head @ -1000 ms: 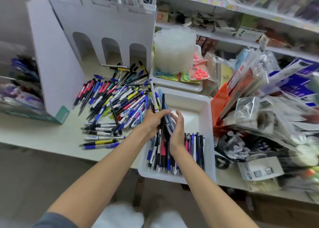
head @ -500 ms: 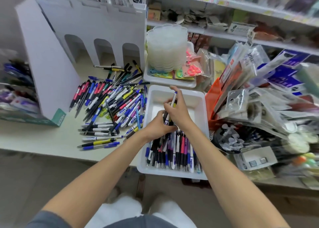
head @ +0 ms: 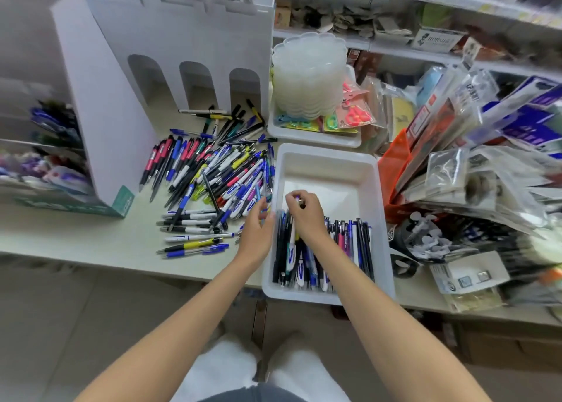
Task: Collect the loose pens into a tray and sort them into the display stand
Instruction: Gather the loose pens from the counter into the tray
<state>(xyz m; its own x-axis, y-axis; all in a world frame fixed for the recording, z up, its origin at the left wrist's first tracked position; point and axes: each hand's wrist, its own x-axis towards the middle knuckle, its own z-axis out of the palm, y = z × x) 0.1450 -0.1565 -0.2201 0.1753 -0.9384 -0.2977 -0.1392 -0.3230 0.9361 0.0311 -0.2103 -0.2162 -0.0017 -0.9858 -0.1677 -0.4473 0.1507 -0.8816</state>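
Observation:
A white plastic tray [head: 327, 161] sits on the counter with several pens [head: 349, 243] lying lengthwise in its near half. My right hand [head: 307, 216] is inside the tray, fingers closed on a white and blue pen [head: 292, 245] at the left side of the row. My left hand [head: 258, 230] hovers at the tray's left rim, fingers apart, by the edge of the loose pen pile [head: 209, 176]. That pile spreads over the counter left of the tray. The white cardboard display stand [head: 182, 36] with three arched slots rises behind the pile.
A second white tray [head: 316, 140] with a stack of clear lids [head: 308, 73] stands behind the first. Packaged stationery [head: 474, 164] is heaped to the right, close to the tray. Shelves [head: 395, 49] run along the back. The counter's front edge [head: 91, 257] lies near my arms.
Both hands carried a bunch of pens from the pile into the tray and laid it down. The left hand has come off the pens to the tray's left rim; the right stays among them.

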